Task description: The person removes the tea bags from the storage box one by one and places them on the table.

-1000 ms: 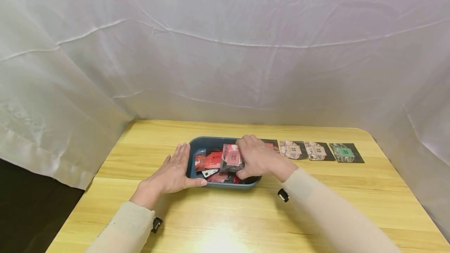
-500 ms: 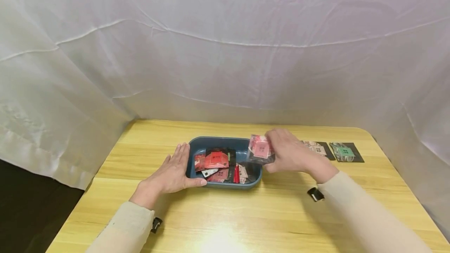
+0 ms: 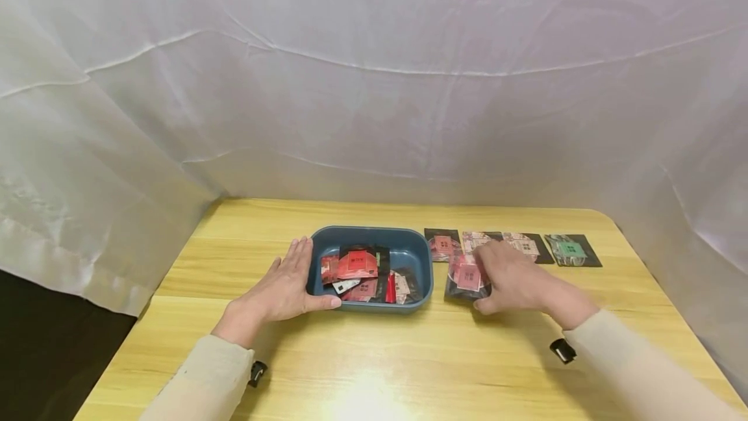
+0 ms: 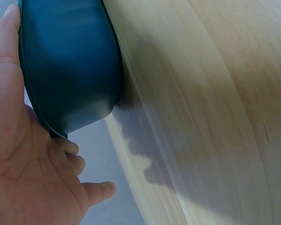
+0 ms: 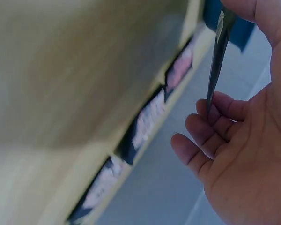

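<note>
My left hand (image 3: 274, 291) rests against the left end of a blue plastic bin (image 3: 416, 253), fingers straight and thumb along the front rim. In the left wrist view, the palm (image 4: 33, 164) lies by the bin's outer wall (image 4: 70, 61). Beyond the bin's right end, my right hand (image 3: 520, 278) pinches a flat square sachet (image 3: 467, 276) with a pink label and dark lower part. The right wrist view shows this sachet (image 5: 219, 56) edge-on between thumb and fingers. Several sachets lie loosely in the bin, among them one with a red label (image 3: 358, 264).
A row of sachets lies along the back of the wooden table (image 3: 374, 356): a pink-labelled one (image 3: 442, 244), two pale ones, partly behind my right hand, and a green-labelled one (image 3: 571, 250) at the far right. A white cloth (image 3: 374, 115) hangs behind the table.
My right hand has lifted the pink-labelled sachet out of the bin and carried it rightward, to in front of the row. My left hand stays at the bin.
</note>
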`<state>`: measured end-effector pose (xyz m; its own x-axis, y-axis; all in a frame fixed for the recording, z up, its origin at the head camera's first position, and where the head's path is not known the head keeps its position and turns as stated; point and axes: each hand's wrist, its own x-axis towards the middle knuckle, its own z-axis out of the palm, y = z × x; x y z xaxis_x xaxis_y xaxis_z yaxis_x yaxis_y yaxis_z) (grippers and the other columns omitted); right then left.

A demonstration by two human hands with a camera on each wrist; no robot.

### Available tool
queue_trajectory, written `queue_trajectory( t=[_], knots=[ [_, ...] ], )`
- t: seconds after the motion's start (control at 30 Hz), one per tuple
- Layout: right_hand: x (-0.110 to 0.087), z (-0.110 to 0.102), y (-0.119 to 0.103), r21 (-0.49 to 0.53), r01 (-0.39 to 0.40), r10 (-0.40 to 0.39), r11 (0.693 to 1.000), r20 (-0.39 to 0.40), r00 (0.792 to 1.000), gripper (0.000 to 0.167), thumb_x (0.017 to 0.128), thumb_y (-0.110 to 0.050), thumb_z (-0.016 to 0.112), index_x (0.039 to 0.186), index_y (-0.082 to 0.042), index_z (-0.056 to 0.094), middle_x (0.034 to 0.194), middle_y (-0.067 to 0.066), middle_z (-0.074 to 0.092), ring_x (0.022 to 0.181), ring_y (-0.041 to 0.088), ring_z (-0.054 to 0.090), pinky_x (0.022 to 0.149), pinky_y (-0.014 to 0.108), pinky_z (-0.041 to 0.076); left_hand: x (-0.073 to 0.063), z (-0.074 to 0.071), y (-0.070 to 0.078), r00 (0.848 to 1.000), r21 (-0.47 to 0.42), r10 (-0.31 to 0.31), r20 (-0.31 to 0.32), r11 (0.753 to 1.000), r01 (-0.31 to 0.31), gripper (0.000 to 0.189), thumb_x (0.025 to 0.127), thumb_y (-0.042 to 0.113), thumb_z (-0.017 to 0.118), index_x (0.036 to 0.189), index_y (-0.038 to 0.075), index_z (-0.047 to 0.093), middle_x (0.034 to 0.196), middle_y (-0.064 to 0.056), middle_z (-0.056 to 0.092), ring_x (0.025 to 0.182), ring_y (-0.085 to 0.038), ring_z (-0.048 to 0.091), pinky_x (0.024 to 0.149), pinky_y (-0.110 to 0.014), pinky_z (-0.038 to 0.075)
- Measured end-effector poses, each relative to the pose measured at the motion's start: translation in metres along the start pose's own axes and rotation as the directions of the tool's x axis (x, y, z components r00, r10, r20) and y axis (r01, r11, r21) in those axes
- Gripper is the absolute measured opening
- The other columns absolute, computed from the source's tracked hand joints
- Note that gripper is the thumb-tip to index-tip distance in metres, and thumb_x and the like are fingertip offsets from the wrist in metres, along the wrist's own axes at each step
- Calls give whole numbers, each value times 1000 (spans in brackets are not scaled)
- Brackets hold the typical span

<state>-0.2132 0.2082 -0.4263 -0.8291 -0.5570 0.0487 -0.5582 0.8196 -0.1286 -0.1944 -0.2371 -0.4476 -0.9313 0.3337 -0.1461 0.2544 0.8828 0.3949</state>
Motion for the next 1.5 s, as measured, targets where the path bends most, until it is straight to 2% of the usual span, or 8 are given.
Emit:
queue_trajectory(
  t=[0.1, 0.2, 0.37, 0.43, 0.53, 0.63, 0.93, 1.5],
  knots=[
    [-1, 12, -6, -6, 18, -18, 1000, 20, 1000, 82, 65, -50, 91, 121, 0, 57, 102, 3, 55, 91, 19, 50, 78, 40, 53, 0, 0, 0, 1000, 0, 1, 2, 1000, -1, 140, 80, 87, 66, 168, 0, -1, 177, -19, -3, 164, -38, -3, 129, -66, 12],
    [1, 21, -11, -8, 25, -24, 1000, 35, 999, 81, 65, -49, 90, 122, -2, 57, 104, 3, 55, 94, 19, 50, 82, 42, 53, 0, 0, 0, 1000, -2, 0, 2, 1000, 0, 141, 80, 87, 66, 168, 0, -1, 177, -19, -4, 164, -38, -3, 129, -66, 12],
    [5, 26, -15, -22, 22, -21, 1000, 56, 998, 90, 68, -51, 88, 133, 2, 57, 110, 6, 58, 101, 23, 54, 90, 46, 55, 0, -1, 0, 1000, -5, 0, 0, 1000, 0, 141, 79, 88, 64, 168, 0, -1, 177, -19, -4, 164, -38, -2, 129, -67, 12],
    [7, 27, -16, -33, 28, -26, 999, 61, 998, 99, 69, -51, 88, 142, 6, 53, 120, 12, 61, 108, 27, 57, 98, 51, 55, 1, -1, 0, 1000, -4, 2, -2, 1000, -2, 141, 79, 88, 64, 168, 0, -1, 177, -19, -3, 164, -39, -2, 129, -67, 12],
    [10, 28, -16, -44, 28, -25, 999, 71, 997, 107, 70, -50, 87, 151, 7, 47, 139, 23, 59, 123, 38, 58, 111, 60, 49, 1, -1, 0, 1000, -4, 0, -1, 1000, 0, 141, 80, 88, 65, 168, -1, -1, 177, -20, -2, 164, -39, -2, 129, -67, 12],
    [13, 29, -14, -47, 17, -13, 999, 84, 996, 108, 70, -49, 86, 154, 5, 45, 151, 27, 53, 133, 45, 54, 116, 64, 43, 1, -1, 0, 1000, -5, -1, 0, 1000, 1, 141, 80, 87, 65, 168, -1, -1, 177, -20, -2, 164, -38, -2, 129, -66, 13],
    [15, 32, -12, -34, -5, 8, 999, 105, 994, 105, 71, -47, 85, 155, 2, 45, 158, 26, 47, 140, 49, 49, 118, 68, 38, 2, -1, -1, 1000, 2, 2, 3, 1000, -2, 141, 80, 88, 64, 168, -2, -1, 177, -22, -1, 164, -39, -2, 129, -67, 13],
    [16, 31, -12, -13, -38, 39, 999, 122, 992, 107, 71, -49, 87, 157, -2, 45, 161, 24, 45, 142, 50, 47, 117, 72, 37, 1, -2, 0, 1000, -9, -7, 10, 1000, 7, 141, 80, 87, 65, 168, -1, -1, 177, -20, -3, 164, -39, -2, 129, -66, 12]
  ],
)
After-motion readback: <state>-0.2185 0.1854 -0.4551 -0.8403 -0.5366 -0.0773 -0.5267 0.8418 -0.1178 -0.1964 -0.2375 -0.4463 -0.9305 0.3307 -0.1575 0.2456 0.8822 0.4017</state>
